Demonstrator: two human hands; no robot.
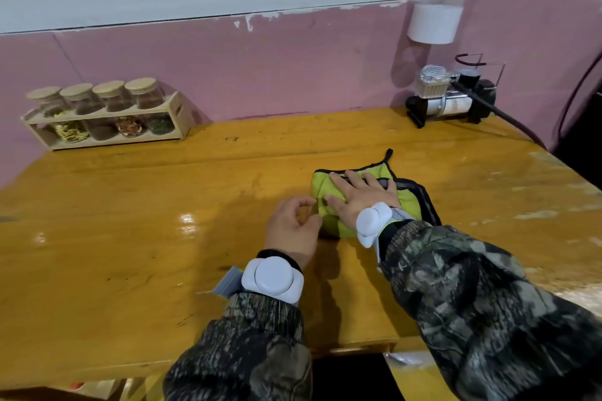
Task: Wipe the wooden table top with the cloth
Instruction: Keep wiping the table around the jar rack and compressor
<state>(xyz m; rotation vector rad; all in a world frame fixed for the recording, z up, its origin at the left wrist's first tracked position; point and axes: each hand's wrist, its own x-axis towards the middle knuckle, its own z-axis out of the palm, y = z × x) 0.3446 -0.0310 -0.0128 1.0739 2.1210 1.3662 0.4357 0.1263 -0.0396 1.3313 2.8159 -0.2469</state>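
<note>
Four lidded jars (97, 107) are sitting in one wooden rack (177, 114), holding yellow, brown, orange and green dried bits. The right hand (361, 195) is pressing flat-fingered on the green cloth (407, 202) lying on the wooden table (130, 221); the left hand (291, 228) is sitting curled at its edge, grip unclear.

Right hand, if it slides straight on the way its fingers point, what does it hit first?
The right hand crosses bare table top, then probably meets the pink wall, right of the spice rack.
</note>
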